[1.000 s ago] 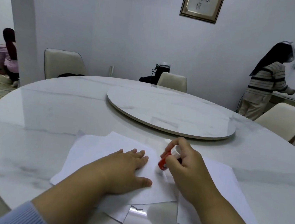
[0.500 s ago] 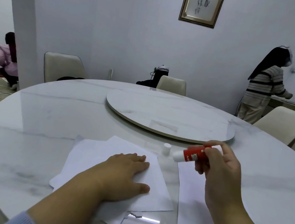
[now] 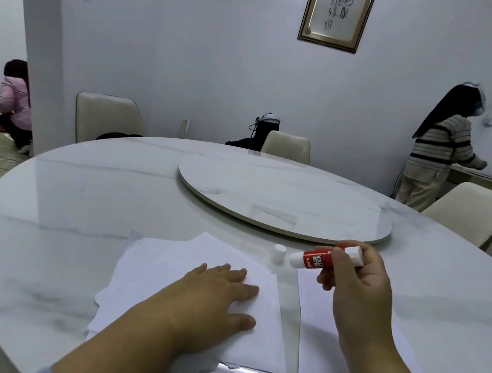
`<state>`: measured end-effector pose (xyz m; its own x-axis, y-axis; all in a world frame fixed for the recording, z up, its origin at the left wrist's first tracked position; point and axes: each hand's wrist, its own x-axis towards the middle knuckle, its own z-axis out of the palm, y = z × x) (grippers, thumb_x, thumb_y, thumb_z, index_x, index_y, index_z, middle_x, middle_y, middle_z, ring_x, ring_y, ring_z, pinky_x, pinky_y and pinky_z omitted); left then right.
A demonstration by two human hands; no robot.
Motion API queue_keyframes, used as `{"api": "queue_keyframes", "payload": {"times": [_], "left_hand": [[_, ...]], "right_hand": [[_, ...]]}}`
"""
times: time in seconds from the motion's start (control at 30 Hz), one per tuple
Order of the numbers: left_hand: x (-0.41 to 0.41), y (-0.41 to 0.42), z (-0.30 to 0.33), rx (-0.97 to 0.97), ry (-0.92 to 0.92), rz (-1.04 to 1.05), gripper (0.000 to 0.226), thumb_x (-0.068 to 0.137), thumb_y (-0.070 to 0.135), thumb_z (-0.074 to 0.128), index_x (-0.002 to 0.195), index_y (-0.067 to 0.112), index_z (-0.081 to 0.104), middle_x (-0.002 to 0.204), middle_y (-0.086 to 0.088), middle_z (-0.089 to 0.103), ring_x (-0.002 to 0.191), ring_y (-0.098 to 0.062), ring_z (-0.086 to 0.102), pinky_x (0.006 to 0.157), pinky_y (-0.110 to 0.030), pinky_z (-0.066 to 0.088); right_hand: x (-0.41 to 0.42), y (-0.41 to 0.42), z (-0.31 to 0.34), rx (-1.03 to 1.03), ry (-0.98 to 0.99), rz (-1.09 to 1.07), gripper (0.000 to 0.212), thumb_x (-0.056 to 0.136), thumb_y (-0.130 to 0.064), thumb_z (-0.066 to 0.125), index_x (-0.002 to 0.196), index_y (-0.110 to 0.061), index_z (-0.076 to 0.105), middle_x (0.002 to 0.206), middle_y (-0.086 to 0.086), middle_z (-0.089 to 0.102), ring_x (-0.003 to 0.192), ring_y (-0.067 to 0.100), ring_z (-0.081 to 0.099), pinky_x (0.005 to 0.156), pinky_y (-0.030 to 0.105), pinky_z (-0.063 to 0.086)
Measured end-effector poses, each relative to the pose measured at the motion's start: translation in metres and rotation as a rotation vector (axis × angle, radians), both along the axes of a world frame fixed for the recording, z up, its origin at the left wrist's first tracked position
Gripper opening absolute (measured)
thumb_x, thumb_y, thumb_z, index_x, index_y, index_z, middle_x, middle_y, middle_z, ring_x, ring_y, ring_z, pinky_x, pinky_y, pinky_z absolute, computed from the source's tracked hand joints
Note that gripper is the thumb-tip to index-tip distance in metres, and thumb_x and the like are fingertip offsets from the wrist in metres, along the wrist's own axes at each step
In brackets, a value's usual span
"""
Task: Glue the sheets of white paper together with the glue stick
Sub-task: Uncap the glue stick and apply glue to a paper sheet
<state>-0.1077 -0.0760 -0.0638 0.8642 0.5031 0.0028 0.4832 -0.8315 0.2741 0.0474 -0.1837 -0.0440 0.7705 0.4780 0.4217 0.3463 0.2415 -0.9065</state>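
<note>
Glue stick (image 3: 324, 259), uncapped & lying near-level above the tabletop (image 3: 82, 213), is pinched in right hand (image 3: 355, 291) w/ its white tip toward the cap (image 3: 279, 253) standing just beside, while left hand (image 3: 210, 302) lies flat, fingers straight, on the left paper stack (image 3: 175, 258), another sheet (image 3: 311, 331) under the right wrist.

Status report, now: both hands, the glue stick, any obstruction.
Left hand flat on left paper stack. Right hand grips glue stick, uncapped, held above table. Cap upright between stacks. Second stack at right. No obstruction seen.
</note>
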Motion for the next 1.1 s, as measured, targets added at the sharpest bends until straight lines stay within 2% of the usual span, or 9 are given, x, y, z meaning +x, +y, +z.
{"api": "queue_keyframes", "payload": {"times": [0.1,0.3,0.43,0.5,0.6,0.7,0.8,1.0,1.1], "left_hand": [[-0.003,-0.009,0.006,0.055,0.014,0.049,0.055,0.094,0.052,0.033,0.146,0.041,0.019,0.16,0.01,0.0,0.147,-0.012,-0.003,0.12,-0.034,-0.003],[-0.017,-0.018,-0.004,0.046,0.208,0.377,0.076,0.084,0.071,0.026,0.148,0.037,0.003,0.161,-0.003,-0.008,0.147,-0.031,-0.008,0.118,-0.053,-0.004],[-0.019,-0.02,-0.005,0.01,0.231,0.373,0.077,0.082,0.074,0.02,0.148,0.04,-0.001,0.16,0.0,-0.011,0.147,-0.03,-0.009,0.117,-0.054,-0.006],[-0.018,-0.02,-0.006,0.028,0.22,0.38,0.077,0.082,0.074,0.02,0.148,0.039,0.0,0.161,0.0,-0.01,0.147,-0.03,-0.01,0.117,-0.054,-0.007],[-0.017,-0.019,-0.011,0.052,0.211,0.379,0.077,0.082,0.074,0.019,0.148,0.038,0.002,0.161,0.002,-0.007,0.147,-0.03,-0.012,0.117,-0.055,-0.008],[-0.017,-0.019,-0.011,0.059,0.188,0.375,0.075,0.084,0.07,0.021,0.149,0.037,0.001,0.161,0.003,-0.006,0.147,-0.029,-0.011,0.117,-0.055,-0.006],[-0.017,-0.022,-0.007,0.048,0.183,0.373,0.075,0.085,0.069,0.024,0.149,0.038,0.001,0.161,0.0,-0.008,0.147,-0.031,-0.01,0.117,-0.055,-0.004],[-0.018,-0.021,-0.005,0.034,0.191,0.373,0.075,0.085,0.07,0.025,0.148,0.039,-0.001,0.161,-0.003,-0.01,0.147,-0.032,-0.009,0.118,-0.054,-0.003],[-0.018,-0.021,-0.004,0.034,0.202,0.375,0.076,0.083,0.072,0.024,0.148,0.04,-0.002,0.161,-0.003,-0.008,0.147,-0.032,-0.009,0.118,-0.054,-0.002]], "right_hand": [[-0.005,0.003,-0.001,-0.039,-0.079,0.049,0.008,0.092,-0.017,0.054,0.091,-0.024,0.056,0.083,0.0,0.069,0.067,0.017,0.06,0.067,0.029,0.05],[-0.032,0.037,0.024,-0.199,-0.237,0.263,0.008,0.092,-0.019,0.054,0.099,-0.022,0.055,0.07,-0.03,0.067,0.069,0.0,0.063,0.077,0.034,0.053],[-0.063,0.07,0.027,-0.319,-0.292,0.429,0.01,0.091,-0.017,0.049,0.1,-0.017,0.053,0.073,-0.01,0.069,0.069,0.007,0.058,0.076,0.038,0.052],[-0.075,0.084,0.024,-0.367,-0.337,0.51,0.011,0.092,-0.019,0.048,0.102,-0.018,0.052,0.078,-0.01,0.068,0.069,0.008,0.058,0.07,0.033,0.051],[-0.082,0.098,0.014,-0.434,-0.333,0.579,0.01,0.091,-0.023,0.048,0.1,-0.022,0.052,0.073,-0.014,0.068,0.071,0.015,0.059,0.074,0.038,0.054],[-0.079,0.101,0.005,-0.495,-0.335,0.601,0.011,0.091,-0.023,0.049,0.101,-0.021,0.054,0.069,-0.016,0.065,0.073,0.013,0.061,0.078,0.038,0.054],[-0.072,0.097,0.004,-0.491,-0.29,0.615,0.012,0.092,-0.019,0.049,0.103,-0.017,0.054,0.082,-0.011,0.069,0.071,0.01,0.06,0.083,0.037,0.053],[-0.052,0.082,0.01,-0.533,-0.34,0.563,0.011,0.092,-0.022,0.05,0.102,-0.021,0.054,0.077,-0.009,0.064,0.071,0.009,0.058,0.073,0.029,0.05],[-0.036,0.072,0.011,-0.577,-0.383,0.494,0.011,0.089,-0.027,0.05,0.099,-0.024,0.054,0.088,-0.003,0.07,0.076,0.015,0.06,0.079,0.039,0.052]]}}
